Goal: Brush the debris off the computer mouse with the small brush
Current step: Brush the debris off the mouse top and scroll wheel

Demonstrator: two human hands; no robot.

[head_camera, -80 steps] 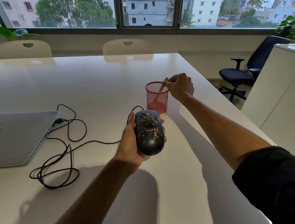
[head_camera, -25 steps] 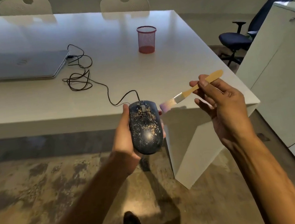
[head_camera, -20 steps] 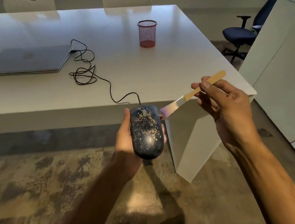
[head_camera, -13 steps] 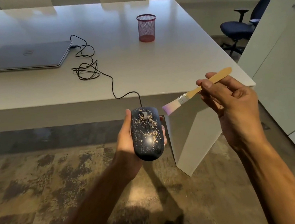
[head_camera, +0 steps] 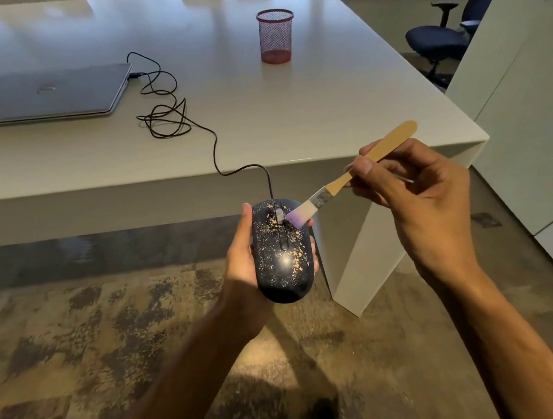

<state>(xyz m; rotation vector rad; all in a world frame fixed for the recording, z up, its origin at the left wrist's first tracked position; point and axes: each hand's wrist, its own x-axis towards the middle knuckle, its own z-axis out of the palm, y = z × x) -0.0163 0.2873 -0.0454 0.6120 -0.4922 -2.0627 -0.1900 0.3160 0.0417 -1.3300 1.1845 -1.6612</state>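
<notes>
A black corded computer mouse (head_camera: 282,260), speckled with pale debris, sits in my left hand (head_camera: 240,265), which grips it from below and the sides, out over the floor in front of the table. My right hand (head_camera: 415,200) pinches the wooden handle of a small brush (head_camera: 337,183). The brush's pale, purple-tipped bristles touch the mouse's front right, beside the scroll wheel. The mouse cable (head_camera: 212,141) runs up over the table edge to a closed laptop (head_camera: 38,97).
The white table (head_camera: 325,107) carries the laptop, a loose coil of cable and a red mesh pen cup (head_camera: 276,35). A white cabinet (head_camera: 530,94) stands to the right, an office chair (head_camera: 438,39) behind it. Patterned floor lies below my hands.
My right hand has brought the brush down and left, from hovering beside the mouse to bristles resting on its front. Earlier the mouse was carried off the table and the brush taken from the cup.
</notes>
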